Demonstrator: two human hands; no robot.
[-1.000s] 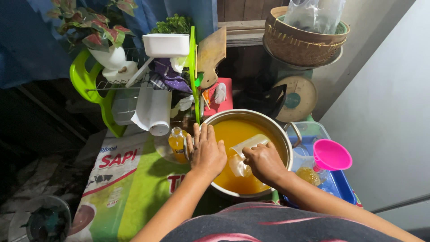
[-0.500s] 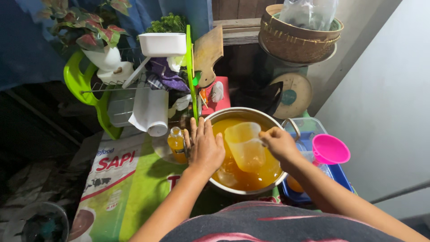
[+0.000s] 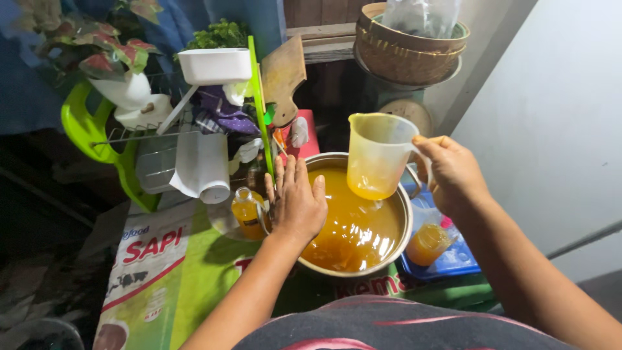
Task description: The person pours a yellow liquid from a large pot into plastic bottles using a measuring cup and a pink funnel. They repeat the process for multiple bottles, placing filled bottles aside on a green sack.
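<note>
left hand: my left hand (image 3: 297, 202) lies flat, fingers spread wide, on the near-left rim of the big round metal pot of orange liquid (image 3: 353, 220).
right hand: my right hand (image 3: 451, 172) grips the handle of a translucent plastic measuring jug (image 3: 377, 155), held upright over the pot's far side, a little orange liquid in its bottom.
edges: small clear bottle of orange liquid (image 3: 246, 210) just beside my left hand; a second one (image 3: 427, 243) in the blue tray (image 3: 453, 262) right of the pot.
open room: green printed sack cover (image 3: 188, 272) lies bare at near left.
far: green dish rack (image 3: 123, 142), wooden cutting board (image 3: 283, 76), woven baskets (image 3: 408, 45), white wall (image 3: 557, 129) on the right.
</note>
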